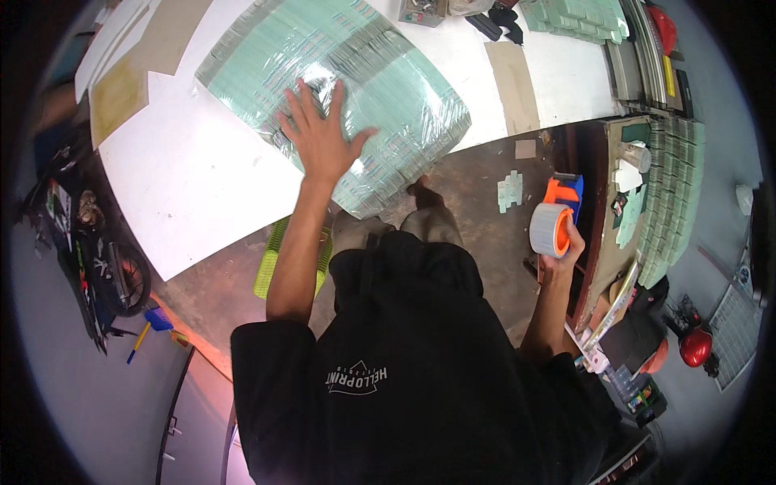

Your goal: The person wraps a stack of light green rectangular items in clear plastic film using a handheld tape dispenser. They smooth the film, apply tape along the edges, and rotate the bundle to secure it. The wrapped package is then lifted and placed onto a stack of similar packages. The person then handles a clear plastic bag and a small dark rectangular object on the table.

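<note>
My left hand (322,141) lies with its fingers spread on a large bundle of pale green stacked sheets (388,105) wrapped in shiny clear film. The bundle rests on a white tabletop (194,186), and its near corner juts past the table's edge toward my body. Off to the right, my right hand (566,252) is closed around a tape dispenser (563,194) with orange and blue parts. A wide roll of tape (548,229) sits in the dispenser. The dispenser is held over the floor, apart from the bundle.
Brown cardboard strips (514,87) lie on the table, with more green stacks (574,18) at its far right. A wooden cabinet (598,279) stands at my right beside stacked green pieces (672,190). A green basket (271,260) is on the floor by my left forearm.
</note>
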### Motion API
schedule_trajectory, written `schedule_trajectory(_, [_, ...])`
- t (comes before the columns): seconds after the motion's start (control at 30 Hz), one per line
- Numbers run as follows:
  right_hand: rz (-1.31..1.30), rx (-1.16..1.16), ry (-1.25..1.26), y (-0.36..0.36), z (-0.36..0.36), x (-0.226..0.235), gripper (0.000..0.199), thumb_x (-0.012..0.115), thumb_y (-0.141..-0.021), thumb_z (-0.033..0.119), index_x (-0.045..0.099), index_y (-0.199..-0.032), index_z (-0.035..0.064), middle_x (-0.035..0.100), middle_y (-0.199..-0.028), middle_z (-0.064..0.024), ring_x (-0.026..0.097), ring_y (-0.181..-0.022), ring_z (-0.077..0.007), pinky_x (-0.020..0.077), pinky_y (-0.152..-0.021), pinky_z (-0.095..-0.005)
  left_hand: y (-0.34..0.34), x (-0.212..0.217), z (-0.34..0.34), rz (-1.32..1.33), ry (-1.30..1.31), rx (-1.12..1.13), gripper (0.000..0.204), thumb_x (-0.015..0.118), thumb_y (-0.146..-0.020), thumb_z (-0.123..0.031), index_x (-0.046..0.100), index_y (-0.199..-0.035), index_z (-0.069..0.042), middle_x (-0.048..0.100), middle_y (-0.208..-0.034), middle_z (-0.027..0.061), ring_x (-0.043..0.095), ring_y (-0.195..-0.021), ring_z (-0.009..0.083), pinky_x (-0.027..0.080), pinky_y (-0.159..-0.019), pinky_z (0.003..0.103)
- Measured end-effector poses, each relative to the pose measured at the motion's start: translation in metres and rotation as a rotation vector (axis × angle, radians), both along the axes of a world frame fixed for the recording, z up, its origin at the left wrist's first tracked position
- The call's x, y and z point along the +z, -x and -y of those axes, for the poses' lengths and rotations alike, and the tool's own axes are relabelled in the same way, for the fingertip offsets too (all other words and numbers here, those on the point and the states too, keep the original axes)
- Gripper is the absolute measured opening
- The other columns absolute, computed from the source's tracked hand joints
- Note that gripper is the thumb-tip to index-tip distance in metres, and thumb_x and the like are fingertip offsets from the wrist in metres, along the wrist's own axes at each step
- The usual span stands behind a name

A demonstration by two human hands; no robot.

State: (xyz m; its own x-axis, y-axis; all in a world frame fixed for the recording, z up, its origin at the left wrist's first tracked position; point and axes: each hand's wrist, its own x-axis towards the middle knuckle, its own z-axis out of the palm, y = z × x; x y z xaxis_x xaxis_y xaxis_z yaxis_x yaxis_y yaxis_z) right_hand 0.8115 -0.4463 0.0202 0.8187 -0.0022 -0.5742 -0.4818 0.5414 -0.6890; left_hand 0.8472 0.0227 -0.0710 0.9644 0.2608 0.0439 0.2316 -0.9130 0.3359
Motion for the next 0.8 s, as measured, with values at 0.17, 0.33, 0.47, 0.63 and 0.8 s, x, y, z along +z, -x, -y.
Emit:
schedule_trajectory(0.17, [-0.077, -0.069, -0.17, 0.005, 0.009, -0.049, 0.043, 0.061, -0.096, 0.024, 0.057, -0.133, 0.0027, 0.067, -0.122, -0.0128, 0.067, -0.111, -0.0266, 0.0523, -0.098, -0.0411, 0.044, -0.023, 0.098, -0.092, 0.043, -0.246, 0.095, 0.057, -0.094, -0.063, 0.027, -0.159, -0.001, 0.012, -0.165, 0.032, 0.008, -0.153, 0.0521, 0.005, -0.118, 0.071])
schedule_trajectory(0.33, [-0.173, 0.213, -0.387, 0.007, 0.031, -0.089, 0.038, 0.063, -0.096, 0.02, 0.058, -0.129, 0.0028, 0.065, -0.104, -0.007, 0.062, -0.078, -0.0142, 0.0493, -0.067, -0.0245, 0.019, -0.04, 0.085, -0.088, -0.324, 0.057, 0.086, 0.042, -0.1, -0.062, 0.025, -0.161, -0.004, 0.006, -0.165, 0.0346, 0.004, -0.154, 0.0501, -0.002, -0.115, 0.076])
schedule_trajectory(0.47, [-0.165, 0.323, -0.117, -0.006, 0.063, -0.08, 0.036, 0.067, -0.093, 0.014, 0.055, -0.125, 0.0062, 0.056, -0.086, -0.0012, 0.052, -0.067, -0.0091, 0.0409, -0.057, -0.0227, 0.045, -0.016, 0.083, 0.202, 0.105, 0.587, 0.071, 0.03, -0.11, -0.042, 0.013, -0.159, 0.006, 0.002, -0.166, 0.0332, -0.003, -0.155, 0.0471, 0.0, -0.124, 0.057])
schedule_trajectory(0.63, [-0.144, 0.313, -0.096, -0.018, 0.129, -0.093, 0.039, 0.065, -0.095, 0.018, 0.056, -0.13, 0.0036, 0.058, -0.093, -0.0019, 0.051, -0.071, -0.0095, 0.0425, -0.059, -0.0221, 0.153, -0.054, 0.221, 0.588, 1.302, 1.128, 0.081, 0.027, -0.107, -0.058, 0.009, -0.162, -0.001, 0.012, -0.169, 0.02, 0.013, -0.156, 0.0358, 0.013, -0.126, 0.047])
schedule_trajectory(0.8, [-0.168, 0.279, 0.131, -0.04, 0.127, -0.078, 0.037, 0.066, -0.095, 0.017, 0.055, -0.129, 0.0065, 0.057, -0.092, 0.0008, 0.053, -0.074, -0.0076, 0.0432, -0.062, -0.0235, 0.096, -0.117, 0.209, 1.076, 2.365, 1.373, 0.098, 0.017, -0.096, -0.079, 0.011, -0.164, -0.007, 0.011, -0.17, 0.0153, 0.012, -0.157, 0.0332, 0.012, -0.126, 0.053])
